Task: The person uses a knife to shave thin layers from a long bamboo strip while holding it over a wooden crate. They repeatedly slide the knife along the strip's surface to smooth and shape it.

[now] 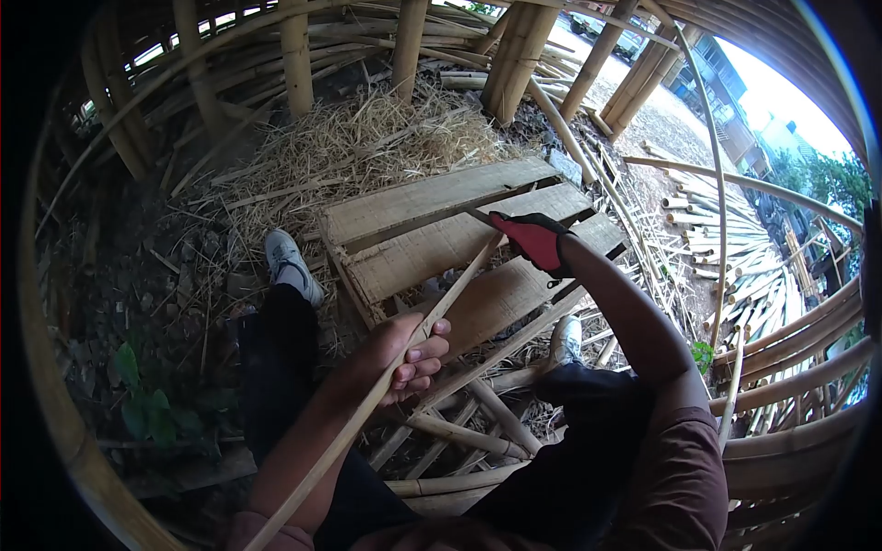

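Note:
My left hand [404, 358] is bare and closed around a long split bamboo strip [367, 404]. The strip slants from the lower edge of the view up to my right hand [536, 243], which wears a red and black glove. That hand is closed on what looks like a knife [479, 217]; only a short dark tip shows past the fingers, and the rest is hidden by the glove. The strip's far end meets the glove near this tip. Beneath both hands stands a low bench of rough wooden planks [413, 253].
Straw and shavings [367, 147] cover the ground behind the bench. Bamboo posts [519, 64] stand beyond, and cut bamboo poles [735, 248] lie stacked at the right. Several bamboo lengths [469, 432] lie between my legs. My shoes [292, 266] flank the bench.

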The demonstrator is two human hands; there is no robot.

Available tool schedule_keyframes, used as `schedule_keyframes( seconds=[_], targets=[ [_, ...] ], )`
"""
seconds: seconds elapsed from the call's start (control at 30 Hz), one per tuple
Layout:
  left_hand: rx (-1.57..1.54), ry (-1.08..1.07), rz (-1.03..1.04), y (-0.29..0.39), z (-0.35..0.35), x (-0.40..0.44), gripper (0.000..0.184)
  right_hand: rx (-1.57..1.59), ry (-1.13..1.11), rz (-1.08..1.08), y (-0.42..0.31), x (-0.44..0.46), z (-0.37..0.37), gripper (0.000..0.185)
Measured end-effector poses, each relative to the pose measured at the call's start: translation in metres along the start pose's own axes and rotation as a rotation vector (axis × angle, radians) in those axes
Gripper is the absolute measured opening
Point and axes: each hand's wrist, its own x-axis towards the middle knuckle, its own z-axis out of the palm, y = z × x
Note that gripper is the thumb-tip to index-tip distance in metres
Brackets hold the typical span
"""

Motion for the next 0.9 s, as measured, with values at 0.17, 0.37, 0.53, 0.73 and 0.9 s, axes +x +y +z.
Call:
schedule_keyframes(
  seconds=[0.17, 0.37, 0.53, 0.73, 0.9],
  targets=[
    [-0.008, -0.017, -0.001, 0.0, -0.001, 0.001, 0.013, -0.004, -0.056, 0.083, -0.014, -0.026, 0.015, 0.064],
    [0.104, 0.039, 0.032, 0.0, 0.007, -0.002, 0.014, -0.027, 0.047, 0.084, 0.017, 0.017, -0.003, 0.065],
    [0.2, 0.095, 0.041, 0.0, 0.013, -0.003, 0.018, -0.138, -0.066, 0.121, 0.004, 0.002, -0.012, 0.066],
    [0.23, 0.141, 0.058, -0.002, 0.018, -0.006, 0.022, -0.192, -0.105, 0.023, -0.034, -0.046, 0.002, 0.066],
    [0.306, 0.178, 0.061, -0.003, 0.024, -0.007, 0.026, -0.137, 0.095, 0.116, 0.015, 0.013, -0.016, 0.068]
  ],
)
